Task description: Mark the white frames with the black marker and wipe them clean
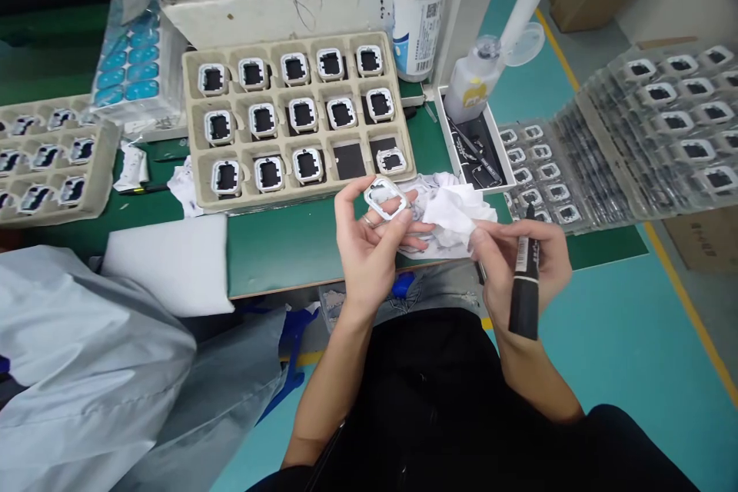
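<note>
Between thumb and fingers, my left hand grips a silver watch case frame with an open middle, held over the bench's front edge. My right hand carries a black marker pen, its thick end hanging down towards me. The same hand's fingertips also pinch a white cloth, crumpled beside the left fingers. Just beyond the hands lies a beige tray with similar frames in most pockets; one front-row pocket shows only its dark bottom.
A white box holds a small plastic bottle and dark tools. Behind it stands a larger clear bottle. Stacked clear trays of frames fill the right. Another beige tray and a person's light sleeve are at left.
</note>
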`<state>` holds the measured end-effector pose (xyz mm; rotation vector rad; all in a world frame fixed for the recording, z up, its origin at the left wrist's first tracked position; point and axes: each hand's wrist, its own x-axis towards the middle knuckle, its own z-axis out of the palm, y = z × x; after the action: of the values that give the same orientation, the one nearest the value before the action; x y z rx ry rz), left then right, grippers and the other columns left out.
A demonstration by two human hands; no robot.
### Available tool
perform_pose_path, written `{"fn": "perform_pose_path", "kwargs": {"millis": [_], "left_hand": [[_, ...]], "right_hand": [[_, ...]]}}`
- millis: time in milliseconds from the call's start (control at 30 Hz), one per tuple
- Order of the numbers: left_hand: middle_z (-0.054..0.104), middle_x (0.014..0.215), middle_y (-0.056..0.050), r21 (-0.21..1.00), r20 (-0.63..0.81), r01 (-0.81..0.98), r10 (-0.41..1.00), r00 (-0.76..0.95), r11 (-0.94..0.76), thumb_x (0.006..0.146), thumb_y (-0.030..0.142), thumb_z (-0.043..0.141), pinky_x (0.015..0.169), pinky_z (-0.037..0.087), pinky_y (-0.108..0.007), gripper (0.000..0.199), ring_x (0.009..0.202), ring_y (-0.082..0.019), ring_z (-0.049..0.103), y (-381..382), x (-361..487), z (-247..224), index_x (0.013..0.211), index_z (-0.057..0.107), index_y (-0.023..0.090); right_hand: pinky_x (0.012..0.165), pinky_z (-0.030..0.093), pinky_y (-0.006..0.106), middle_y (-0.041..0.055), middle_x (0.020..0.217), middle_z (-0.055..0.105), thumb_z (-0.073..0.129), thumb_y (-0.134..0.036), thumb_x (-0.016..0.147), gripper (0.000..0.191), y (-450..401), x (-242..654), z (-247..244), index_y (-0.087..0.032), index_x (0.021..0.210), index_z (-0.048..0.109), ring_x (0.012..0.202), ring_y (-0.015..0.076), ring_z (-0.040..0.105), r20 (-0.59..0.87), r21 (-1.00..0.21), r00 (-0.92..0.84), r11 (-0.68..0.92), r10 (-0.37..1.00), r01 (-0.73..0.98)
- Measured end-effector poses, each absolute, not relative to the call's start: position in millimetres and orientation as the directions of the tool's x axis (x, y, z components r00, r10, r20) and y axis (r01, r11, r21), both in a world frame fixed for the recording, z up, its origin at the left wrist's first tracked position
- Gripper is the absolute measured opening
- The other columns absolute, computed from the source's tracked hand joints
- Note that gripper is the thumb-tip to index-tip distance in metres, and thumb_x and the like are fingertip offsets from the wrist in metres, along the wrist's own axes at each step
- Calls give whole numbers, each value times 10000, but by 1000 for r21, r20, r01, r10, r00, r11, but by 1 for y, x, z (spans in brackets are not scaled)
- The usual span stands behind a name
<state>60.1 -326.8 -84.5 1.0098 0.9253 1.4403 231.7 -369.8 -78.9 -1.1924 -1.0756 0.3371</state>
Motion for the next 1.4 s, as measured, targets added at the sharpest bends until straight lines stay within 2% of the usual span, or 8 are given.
{"fn": "perform_pose_path", "kwargs": {"millis": [167,333,500,667,833,1033,1200,1400], "left_hand": [[798,1137,-32,916,52,-402,995,90,-11,1028,642,979,632,741,-313,751,819,-257,928,-323,83,-80,1558,529,357],[767,1260,-54,931,144,-337,990,-9,-139,1076,599,935,902,815,-368,701,1089,-252,898,-321,94,-81,1595,521,372],[698,1432,-86,934,271,-217,959,-81,-282,1131,542,874,882,795,-317,638,1194,-255,870,-328,91,-80,1626,509,369],[610,1641,-122,875,483,43,876,-11,-482,1215,540,739,930,792,-302,585,1232,-234,878,-339,87,-80,1690,449,358],[619,1658,-125,883,459,62,884,91,-465,1221,442,747,954,816,-358,634,1235,-251,901,-351,80,-76,1746,394,393],[668,1598,-104,894,444,0,885,138,-448,1198,412,796,941,803,-313,645,1235,-230,887,-357,80,-78,1729,432,376],[660,1594,-101,855,508,57,854,114,-516,1195,392,804,912,767,-239,636,1198,-193,877,-355,79,-81,1729,461,350],[651,1621,-107,855,500,65,851,164,-515,1197,415,797,966,783,-314,657,1229,-236,893,-354,74,-82,1745,437,376]], "right_hand": [[575,598,337,-98,721,781,987,-232,908,331,-358,235,-76,-296,1045,692,497,159,652,430,-888,528,448,733,102],[591,576,337,-78,813,791,986,-228,935,310,-356,244,-72,-295,1054,708,581,167,695,586,-796,611,520,532,311],[772,705,420,41,1156,873,959,-243,993,368,-369,259,-82,-291,1274,725,1015,283,902,749,-663,491,493,445,564],[1279,644,718,169,1698,775,971,-392,1011,653,-385,258,-88,-310,1541,599,1569,432,761,790,-400,48,454,611,796],[1219,673,649,108,1615,843,715,-380,1179,357,-374,252,-91,-338,1522,627,1445,371,832,853,-280,64,351,518,894],[1043,789,543,98,1464,911,634,-297,1197,352,-357,253,-102,-334,1547,653,1241,315,921,919,-226,31,463,392,857],[1054,802,525,134,1539,879,668,-283,1190,397,-354,254,-99,-312,1585,646,1312,332,915,873,-238,-6,438,487,867],[992,810,495,104,1400,928,685,-312,1195,376,-346,261,-105,-319,1571,694,1216,318,940,924,-236,17,533,383,813]]}}
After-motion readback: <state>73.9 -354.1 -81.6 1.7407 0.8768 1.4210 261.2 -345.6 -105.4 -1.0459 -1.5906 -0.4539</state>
